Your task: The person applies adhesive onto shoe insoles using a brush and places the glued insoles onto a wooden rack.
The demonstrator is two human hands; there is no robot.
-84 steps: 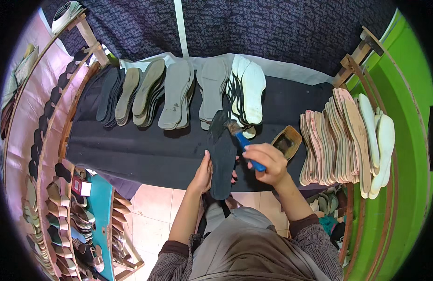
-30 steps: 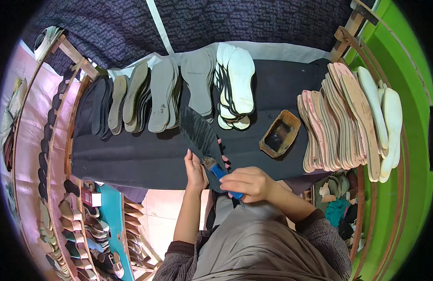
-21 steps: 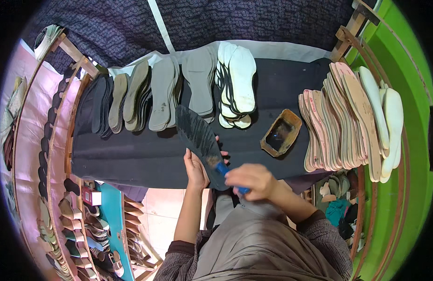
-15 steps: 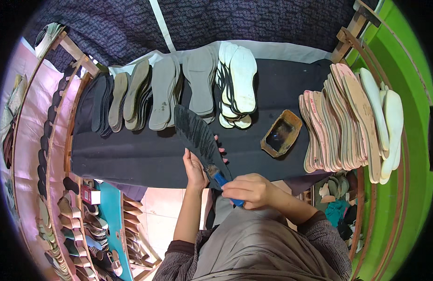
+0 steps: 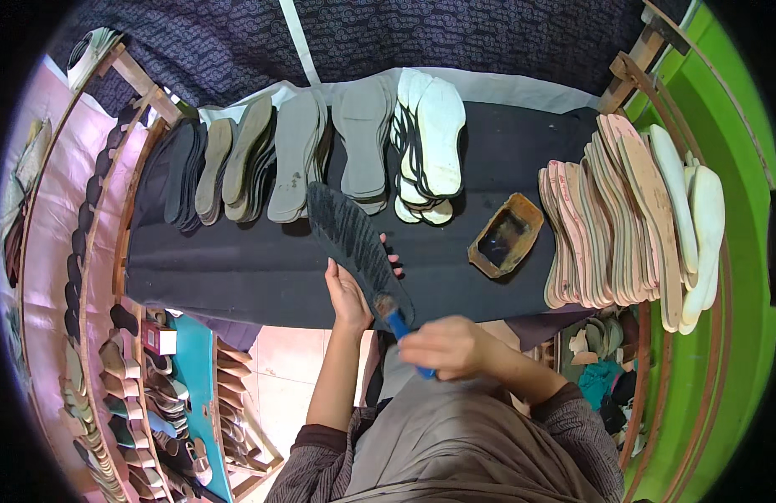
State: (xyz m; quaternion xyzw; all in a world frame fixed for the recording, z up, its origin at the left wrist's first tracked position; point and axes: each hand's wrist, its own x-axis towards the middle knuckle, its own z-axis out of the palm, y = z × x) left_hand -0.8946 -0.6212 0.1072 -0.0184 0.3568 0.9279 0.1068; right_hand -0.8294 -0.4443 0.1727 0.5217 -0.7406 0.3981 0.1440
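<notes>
Slanting above the near side of the table (image 5: 228,277), the black sole (image 5: 352,239) rests in your left hand (image 5: 348,295), thumb and fingers gripping its opposite edges, which seems to leave its upper face free for the brush (image 5: 397,324). Your right hand (image 5: 445,347) is closed around the blue handle, bristles at the sole's near end; the tray (image 5: 485,267) sits between white soles (image 5: 441,138) and tan soles (image 5: 604,230), apparently for easy reach.

Ribbed grey-brown sleeves (image 5: 576,429) end in dark cuffs (image 5: 323,438).

Dark patterned cloth (image 5: 488,42) hangs behind the table (image 5: 220,277), a green wall (image 5: 748,260) rightward, floor tiles (image 5: 287,356) (brightly lit) below.
</notes>
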